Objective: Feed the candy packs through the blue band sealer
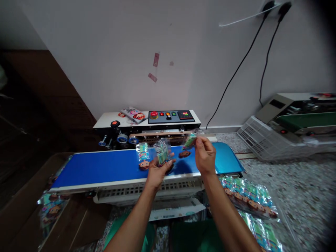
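Pinching a packet [190, 140], the right hand [205, 154] faces red display digits [185, 113].

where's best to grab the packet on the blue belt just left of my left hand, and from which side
Probably its left edge, pinched from the left: the packet appears to lie flat on the blue conveyor belt, its far end near the band sealer, your left hand crowding its right.

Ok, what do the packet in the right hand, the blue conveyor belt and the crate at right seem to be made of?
Packet in the right hand: clear, shiny plastic film, judging by its see-through edges and highlights.
Blue conveyor belt: probably smooth rubber or PVC; its even colour and soft sheen leave which open.
Crate: most likely rigid, whitish plastic, given its slotted, moulded-looking walls.
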A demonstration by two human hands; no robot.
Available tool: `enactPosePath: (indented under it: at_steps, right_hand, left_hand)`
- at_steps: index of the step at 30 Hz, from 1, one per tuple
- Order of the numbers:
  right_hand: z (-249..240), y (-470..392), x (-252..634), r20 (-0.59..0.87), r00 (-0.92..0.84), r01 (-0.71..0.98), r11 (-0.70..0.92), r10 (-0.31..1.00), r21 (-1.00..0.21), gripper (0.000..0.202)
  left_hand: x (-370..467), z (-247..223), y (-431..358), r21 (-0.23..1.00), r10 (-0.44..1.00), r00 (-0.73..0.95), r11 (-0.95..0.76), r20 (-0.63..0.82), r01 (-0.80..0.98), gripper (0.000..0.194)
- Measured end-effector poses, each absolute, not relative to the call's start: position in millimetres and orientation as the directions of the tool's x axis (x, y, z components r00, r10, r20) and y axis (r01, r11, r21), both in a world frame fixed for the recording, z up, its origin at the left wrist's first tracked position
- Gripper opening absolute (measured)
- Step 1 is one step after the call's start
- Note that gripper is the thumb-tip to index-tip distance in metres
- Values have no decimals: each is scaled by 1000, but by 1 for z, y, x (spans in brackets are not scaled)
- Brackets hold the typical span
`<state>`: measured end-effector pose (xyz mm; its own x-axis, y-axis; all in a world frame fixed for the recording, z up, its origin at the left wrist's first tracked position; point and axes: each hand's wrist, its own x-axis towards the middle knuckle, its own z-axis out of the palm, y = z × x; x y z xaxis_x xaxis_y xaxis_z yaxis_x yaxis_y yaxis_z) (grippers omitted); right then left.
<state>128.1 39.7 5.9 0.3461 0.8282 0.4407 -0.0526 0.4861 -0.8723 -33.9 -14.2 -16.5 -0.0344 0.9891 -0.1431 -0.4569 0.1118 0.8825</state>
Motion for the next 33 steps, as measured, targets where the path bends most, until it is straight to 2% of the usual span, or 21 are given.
enactPosePath:
  at_steps: [3, 6, 9, 11, 13, 15, 18, 20, 22, 24, 25, 27, 29, 33]
  right_hand:
    - [3, 49, 158, 363, 394, 6, 392, 844, -920, 28]
    - [-10, 60, 195, 301, 425, 289, 187, 854, -939, 32]
    - [-23, 68, 220, 305, 449, 626, -52, 840, -778, 35]
    - [-29, 73, 224, 282, 471, 737, -197, 836, -647, 36]
    - [-32, 78, 219, 248, 504, 771, -302, 827, -560, 37]
    - [-34, 84, 209, 219, 498, 785, -328, 839, -526, 37]
    - [-35, 88, 190, 239, 410, 811, -233, 880, -536, 37]
    - [-29, 84, 175, 330, 346, 795, -88, 878, -600, 39]
    - [-16, 73, 156, 384, 265, 676, 113, 885, -728, 43]
    - [-1, 56, 134, 309, 96, 403, 247, 946, -881, 43]
    - [6, 47, 123, 250, -60, 266, 257, 966, -929, 42]
    - [16, 33, 103, 239, -200, 114, 265, 950, -958, 35]
    - [18, 25, 90, 275, -178, 54, 289, 945, -956, 27]
    - [12, 23, 84, 345, 45, 46, 344, 937, -938, 22]
  left_hand:
    - [-34, -16, -14, 887, 987, -53, 114, -154, -448, 46]
    - [-34, -17, -13, 885, 986, -51, 117, -156, -451, 50]
    - [-33, -17, -14, 887, 985, -39, 133, -167, -441, 50]
    - [-32, -17, -14, 894, 984, -25, 151, -178, -421, 47]
    - [-31, -16, -15, 898, 981, -15, 169, -191, -405, 46]
    - [-30, -14, -16, 899, 978, -27, 177, -205, -400, 47]
    - [-28, -12, -16, 903, 973, -69, 176, -220, -393, 48]
    - [-27, -11, -16, 903, 969, -78, 187, -233, -386, 48]
    - [-26, -10, -15, 905, 964, -91, 198, -248, -376, 49]
    - [-26, -10, -15, 910, 960, -105, 209, -261, -358, 49]
    - [-27, -10, -15, 913, 958, -107, 215, -266, -346, 48]
    - [-28, -11, -15, 919, 961, -99, 215, -260, -330, 46]
    - [-29, -13, -16, 924, 967, -85, 199, -238, -326, 44]
    - [-32, -18, -15, 928, 970, -71, 200, -233, -315, 44]
